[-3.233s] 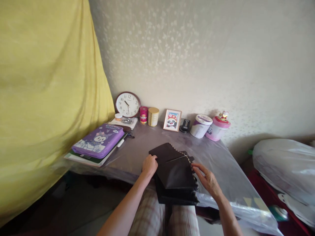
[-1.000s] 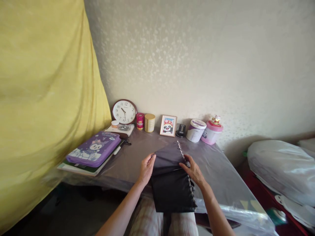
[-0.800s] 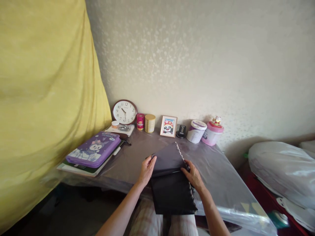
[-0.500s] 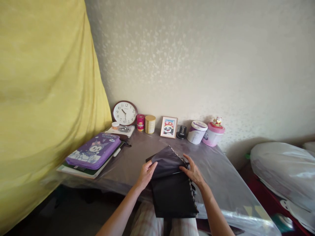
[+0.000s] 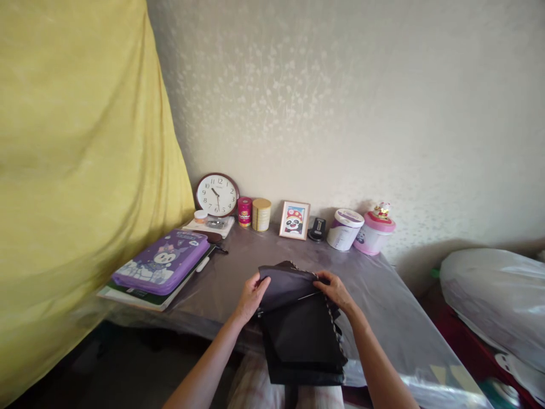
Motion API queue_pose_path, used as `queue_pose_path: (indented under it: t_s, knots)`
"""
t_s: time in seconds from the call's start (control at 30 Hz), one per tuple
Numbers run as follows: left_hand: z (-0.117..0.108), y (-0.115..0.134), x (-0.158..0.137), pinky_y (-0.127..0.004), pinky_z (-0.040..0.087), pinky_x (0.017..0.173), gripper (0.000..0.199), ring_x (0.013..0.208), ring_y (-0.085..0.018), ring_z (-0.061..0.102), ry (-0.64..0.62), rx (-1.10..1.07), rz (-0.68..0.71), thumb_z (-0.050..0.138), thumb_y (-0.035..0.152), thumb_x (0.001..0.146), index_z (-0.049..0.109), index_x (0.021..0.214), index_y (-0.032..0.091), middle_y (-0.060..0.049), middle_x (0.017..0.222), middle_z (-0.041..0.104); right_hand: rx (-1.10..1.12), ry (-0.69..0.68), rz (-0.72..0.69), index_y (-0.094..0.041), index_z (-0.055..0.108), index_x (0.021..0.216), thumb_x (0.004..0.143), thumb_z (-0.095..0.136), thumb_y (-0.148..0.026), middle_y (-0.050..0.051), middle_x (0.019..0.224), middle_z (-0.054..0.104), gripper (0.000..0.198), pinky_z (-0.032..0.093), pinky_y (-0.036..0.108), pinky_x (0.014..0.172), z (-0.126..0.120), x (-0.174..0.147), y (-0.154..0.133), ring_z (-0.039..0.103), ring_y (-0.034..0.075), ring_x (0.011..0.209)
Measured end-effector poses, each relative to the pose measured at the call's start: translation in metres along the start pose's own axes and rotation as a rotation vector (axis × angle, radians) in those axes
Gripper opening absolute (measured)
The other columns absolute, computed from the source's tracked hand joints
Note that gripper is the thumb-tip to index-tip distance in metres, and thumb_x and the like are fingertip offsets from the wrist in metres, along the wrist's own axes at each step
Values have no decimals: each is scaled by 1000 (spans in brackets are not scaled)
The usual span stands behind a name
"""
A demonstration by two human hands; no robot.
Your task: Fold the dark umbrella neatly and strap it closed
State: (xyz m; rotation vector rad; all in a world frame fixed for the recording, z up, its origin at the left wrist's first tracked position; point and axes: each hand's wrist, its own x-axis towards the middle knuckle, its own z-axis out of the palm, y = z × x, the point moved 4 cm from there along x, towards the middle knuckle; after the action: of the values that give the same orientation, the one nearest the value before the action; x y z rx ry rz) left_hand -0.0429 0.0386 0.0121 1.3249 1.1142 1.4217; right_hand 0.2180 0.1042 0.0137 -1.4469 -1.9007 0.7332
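A folded piece of black cloth hangs over the table's front edge and above my lap, with a black-and-white patterned trim along its right side. My left hand pinches the upper left corner of its turned-over flap, thumb on top. At the upper right, my right hand grips the trimmed edge between thumb and fingers. The flap between my hands looks dark grey, and a thin pale line shows just below it. Whether the cloth is a bag or a garment I cannot tell.
A plastic-covered table holds a purple cartoon case on books at the left. Along the wall stand a clock, a red tin, a yellow-lidded can, a panda picture frame and two tubs. A yellow curtain hangs left.
The flap's upper point has come down and the top edge lies flatter. My right hand's fingers have closed on the trimmed edge. More layers show at the cloth's bottom.
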Motion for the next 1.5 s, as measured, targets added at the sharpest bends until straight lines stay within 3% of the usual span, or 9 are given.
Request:
queue_pose_path:
  t_s: [0.37,0.53,0.67,0.83,0.97,1.13,1.27,1.43,1.5]
  knots:
    - [-7,-41,18,-31,45,82,47,89,-19,62,68,200,-108,47,26,80,41,124,11,-9,95,65,-39,216,11,-22,64,87,73,53,-39,4,88,69,25,46,32,78,8,-3,-3,63,21,85]
    - [-10,-46,18,-31,45,75,66,79,-20,63,112,646,-242,44,19,82,15,140,9,-8,85,66,-171,193,78,-22,63,88,77,50,-36,4,91,69,22,45,33,78,15,-4,-2,63,22,86]
    - [-9,-42,8,-32,45,75,55,89,-24,61,61,960,-219,44,20,84,29,136,11,-15,99,63,-336,186,70,-23,63,88,80,47,-31,4,90,67,20,45,32,76,18,-6,-8,62,21,85]
    - [3,-20,-13,-35,45,83,36,95,-21,57,81,1089,242,37,29,89,51,121,18,-12,106,58,-518,258,-169,-22,65,89,84,44,-27,7,101,64,22,40,35,86,21,-10,-35,56,22,97]
    - [18,-10,-29,-38,42,91,34,106,-21,53,-84,1072,419,34,31,92,57,116,24,-8,118,57,-544,62,-323,-25,67,89,88,43,-29,4,102,67,24,33,36,97,40,-11,-47,51,20,112]
    - [22,-10,-33,-35,44,87,37,100,-18,58,-207,1080,349,30,31,93,58,115,23,-5,112,64,-612,27,-156,-24,67,85,88,42,-32,6,100,68,27,34,38,96,39,-9,-36,53,21,110]
    - [21,-15,-31,-33,45,84,38,97,-19,60,-230,1081,272,29,32,93,58,116,22,-5,112,64,-406,99,-182,-24,66,90,86,42,-34,4,100,68,27,42,33,90,12,-23,-35,59,20,99]
    - [20,-19,-30,-35,43,85,39,97,-22,59,-251,1034,193,29,33,93,57,118,22,-6,113,64,-141,100,-64,-24,64,100,85,46,-42,5,105,66,30,46,34,88,-18,-80,-40,60,21,99]
    - [20,-19,-30,-35,42,86,39,98,-23,59,-256,1001,162,30,33,92,57,118,22,-7,113,64,-128,54,-119,-25,64,99,83,49,-42,5,108,65,27,43,37,93,-19,-108,-48,57,23,106]
